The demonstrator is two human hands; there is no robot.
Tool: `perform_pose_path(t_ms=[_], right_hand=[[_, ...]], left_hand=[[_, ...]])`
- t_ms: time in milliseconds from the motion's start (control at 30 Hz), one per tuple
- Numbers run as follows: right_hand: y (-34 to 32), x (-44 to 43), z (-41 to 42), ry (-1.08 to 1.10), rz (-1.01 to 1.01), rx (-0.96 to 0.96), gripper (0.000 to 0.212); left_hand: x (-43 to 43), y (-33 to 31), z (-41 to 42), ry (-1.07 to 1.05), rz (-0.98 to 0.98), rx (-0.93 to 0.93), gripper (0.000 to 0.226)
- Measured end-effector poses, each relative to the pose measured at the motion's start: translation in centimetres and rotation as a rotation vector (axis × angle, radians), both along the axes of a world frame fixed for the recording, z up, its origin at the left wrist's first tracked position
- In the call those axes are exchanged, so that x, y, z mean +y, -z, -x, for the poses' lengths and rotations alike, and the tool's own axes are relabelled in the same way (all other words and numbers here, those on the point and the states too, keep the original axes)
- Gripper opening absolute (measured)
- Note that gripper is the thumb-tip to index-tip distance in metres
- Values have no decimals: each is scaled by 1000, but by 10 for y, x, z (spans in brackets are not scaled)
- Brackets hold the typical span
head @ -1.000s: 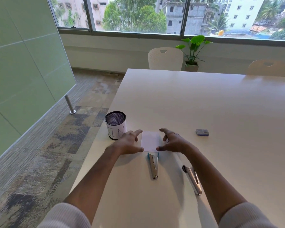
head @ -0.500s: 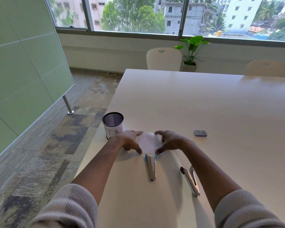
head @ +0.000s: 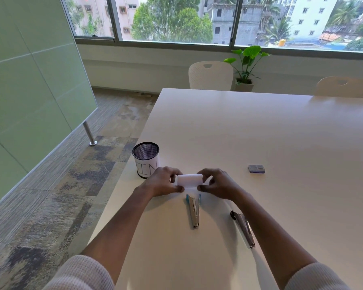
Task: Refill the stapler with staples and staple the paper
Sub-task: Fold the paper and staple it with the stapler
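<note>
Head-worn view, looking down at a long white surface (head: 239, 132) in an office with a wide window.

At lower centre of the frame, two bare hands meet over a small white paper (head: 190, 180). The left hand (head: 160, 183) pinches its left edge and the right hand (head: 219, 185) pinches its right edge. The fingers (head: 168, 171) of both hands curl around the sheet and lift its far side off the surface, so it looks bent or half folded.

Just below the paper, almost touching its near edge, a slim metal stapler (head: 194, 211) with a blue end lies flat and points toward the viewer. Neither hand touches it. To its right a second metal stapler-like tool (head: 242, 228) lies at a slant, partly hidden by the right forearm. A small blue staple box (head: 256, 168) sits well apart at centre right. A black mesh cup (head: 146, 161) with a white label stands just left of the left hand.

The task seems to be at an early or middle stage, with the paper being readied. No staple is visible in the sheet, so the stapling appears not yet done. Whether the stapler already holds staples cannot be told, and the staple box looks closed and untouched. The remaining steps are probably loading the stapler if needed, sliding the paper into it and pressing down.
</note>
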State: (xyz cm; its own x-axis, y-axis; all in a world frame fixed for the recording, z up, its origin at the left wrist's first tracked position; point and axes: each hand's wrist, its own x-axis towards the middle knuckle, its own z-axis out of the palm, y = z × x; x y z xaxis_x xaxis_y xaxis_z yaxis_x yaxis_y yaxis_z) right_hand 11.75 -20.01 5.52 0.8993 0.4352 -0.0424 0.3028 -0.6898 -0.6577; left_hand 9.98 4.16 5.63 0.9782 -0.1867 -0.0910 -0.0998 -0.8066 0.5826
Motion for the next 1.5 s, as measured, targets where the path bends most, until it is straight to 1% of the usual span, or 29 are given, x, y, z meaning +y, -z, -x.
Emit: perform_pose_path(t_ms=[100, 133, 200, 233, 333, 367, 433, 567, 633, 667, 767, 867, 1000, 1167, 1267, 1300, 1333, 1400, 1433, 1467, 1500], right_hand=[[1, -1, 10, 66, -102, -118, 10], [0, -1, 13, 94, -134, -150, 11], [-3, -1, 18, 137, -198, -215, 23], [-5, -1, 21, 146, -228, -236, 23], [-10, -4, 29, 166, -324, -279, 10], [-12, -5, 32, 178, -354, -286, 8], [-16, -8, 37, 183, -399, -301, 6], [-23, -13, 48, 156, -428, -384, 11], [-25, -15, 52, 146, -436, -412, 12], [-26, -16, 53, 142, -438, -424, 12], [-24, -17, 58, 148, -452, -452, 12], [-21, -18, 62, 153, -487, -444, 9], [-17, -19, 67, 168, -514, -425, 5], [-17, -19, 72, 203, -509, -399, 7], [-19, -19, 76, 234, -490, -358, 10], [-19, -20, 77, 239, -477, -333, 14], [-20, -21, 79, 240, -462, -300, 23], [-22, -26, 85, 214, -441, -216, 52], [-23, -28, 88, 194, -446, -184, 65], [-25, -28, 91, 174, -464, -155, 73], [-26, -28, 94, 161, -498, -119, 77]], left_hand=[[-1, 0, 10, -21, 83, -109, 36], [-2, -2, 13, -27, 103, -146, 33], [-4, -8, 19, -37, 136, -216, 28], [-6, -11, 22, -46, 151, -248, 27], [-9, -21, 31, -89, 232, -296, 23], [-10, -24, 35, -103, 280, -284, 24], [-11, -29, 43, -118, 410, -202, 31], [-18, -37, 60, -91, 666, 86, 48], [-22, -41, 66, -92, 752, 191, 63], [-24, -42, 68, -86, 796, 231, 65], [-29, -46, 74, -29, 909, 321, 52], [-33, -48, 81, -53, 1015, 373, 46], [-35, -46, 84, -65, 1150, 399, 49], [-37, -43, 87, -93, 1204, 362, 38], [-39, -42, 89, -91, 1223, 309, 46], [-40, -42, 89, -88, 1223, 284, 48], [-41, -42, 90, -88, 1224, 258, 50], [-40, -41, 90, -95, 1228, 209, 48], [-39, -40, 90, -98, 1229, 188, 45], [-38, -40, 91, -95, 1226, 169, 40], [-37, -40, 91, -86, 1216, 151, 35]])
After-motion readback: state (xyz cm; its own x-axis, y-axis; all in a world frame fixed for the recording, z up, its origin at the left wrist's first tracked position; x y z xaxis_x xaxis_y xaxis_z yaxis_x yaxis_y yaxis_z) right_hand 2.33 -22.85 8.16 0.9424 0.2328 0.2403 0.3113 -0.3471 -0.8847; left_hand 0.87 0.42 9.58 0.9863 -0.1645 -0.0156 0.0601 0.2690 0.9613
